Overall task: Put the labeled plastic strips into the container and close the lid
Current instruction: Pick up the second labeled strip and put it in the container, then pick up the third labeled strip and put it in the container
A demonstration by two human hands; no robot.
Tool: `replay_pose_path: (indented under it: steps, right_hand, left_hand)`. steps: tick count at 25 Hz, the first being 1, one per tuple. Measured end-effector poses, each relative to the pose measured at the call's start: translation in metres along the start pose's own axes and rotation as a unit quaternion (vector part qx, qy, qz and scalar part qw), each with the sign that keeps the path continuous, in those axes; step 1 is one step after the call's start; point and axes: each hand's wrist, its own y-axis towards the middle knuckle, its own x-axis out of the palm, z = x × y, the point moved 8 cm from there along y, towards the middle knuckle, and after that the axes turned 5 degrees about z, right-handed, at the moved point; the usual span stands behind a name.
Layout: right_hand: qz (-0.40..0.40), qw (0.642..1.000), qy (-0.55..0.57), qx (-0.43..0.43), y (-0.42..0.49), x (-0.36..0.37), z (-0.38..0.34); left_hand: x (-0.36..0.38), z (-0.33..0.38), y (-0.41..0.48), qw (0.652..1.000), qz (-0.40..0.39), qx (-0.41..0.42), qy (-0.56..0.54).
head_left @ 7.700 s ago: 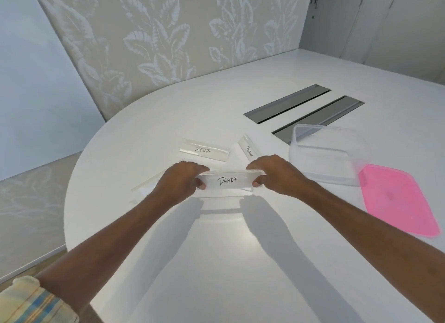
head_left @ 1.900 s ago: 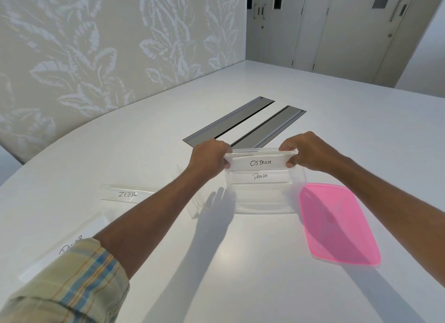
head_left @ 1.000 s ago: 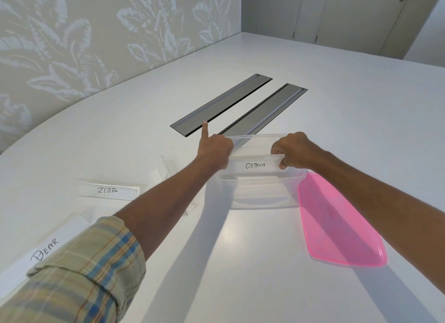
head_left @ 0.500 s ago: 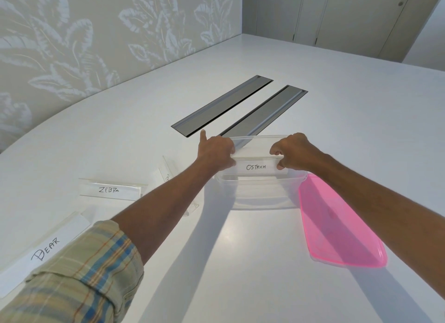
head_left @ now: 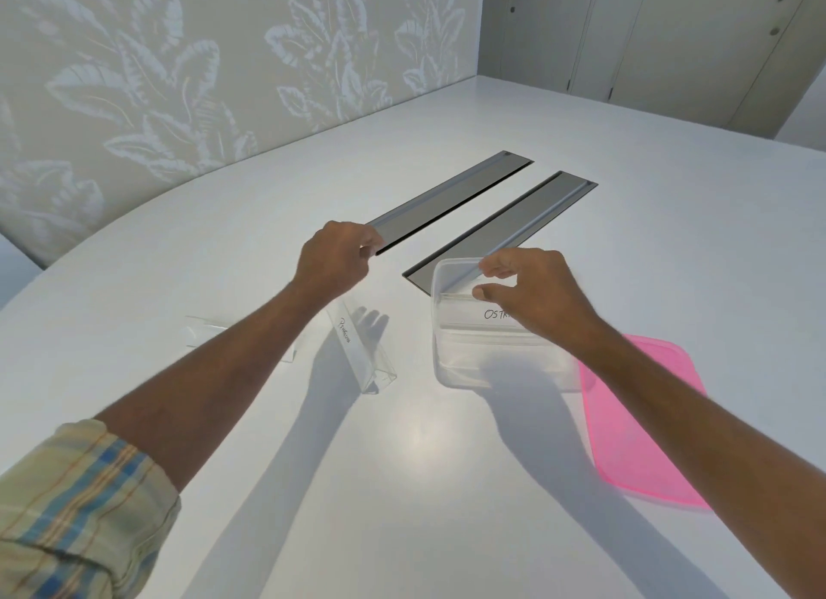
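A clear plastic container (head_left: 440,368) stands on the white table, right of centre. Inside it lies a strip labelled OSTRICH (head_left: 465,318), partly covered by my right hand (head_left: 532,292), which hovers over the container's top with thumb and fingers apart. My left hand (head_left: 335,261) is in the air to the left of the container, loosely curled and holding nothing. Between the hands a strip labelled PENGUIN (head_left: 360,355) lies on the table. Another clear strip (head_left: 205,334) shows beyond my left forearm, its label hidden. The pink lid (head_left: 648,420) lies flat right of the container.
Two long grey slots (head_left: 451,198) (head_left: 518,221) are set into the table just behind the hands and the container. A leaf-patterned wall runs along the far left, with cupboard doors at the back right.
Both hands have let go of the OSTRICH strip, which now rests in the container. My left hand has pulled away to the left; my right hand has lifted slightly.
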Motion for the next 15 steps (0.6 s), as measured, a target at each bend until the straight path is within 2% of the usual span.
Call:
replay_pose_path:
  steps: [3,8,11,15]
  right_hand:
    - [-0.011,0.999,0.053,-0.006,-0.018,0.023,-0.034]
    - [-0.070,0.992,0.105,0.022,-0.050,0.087,-0.067]
    - [-0.105,0.991,0.065,0.048,-0.066,0.128,-0.068]
    - [-0.142,0.987,-0.027,0.066,-0.083,0.170,-0.058]
  left_hand:
    - [0.001,-0.034,-0.002,0.999,-0.036,0.018,0.016]
    - [0.029,-0.075,-0.014,0.983,-0.147,0.054,0.092]
    - [0.047,-0.089,-0.022,0.973,-0.186,0.078,0.116]
    - [0.062,-0.098,-0.020,0.968,-0.196,0.103,0.115]
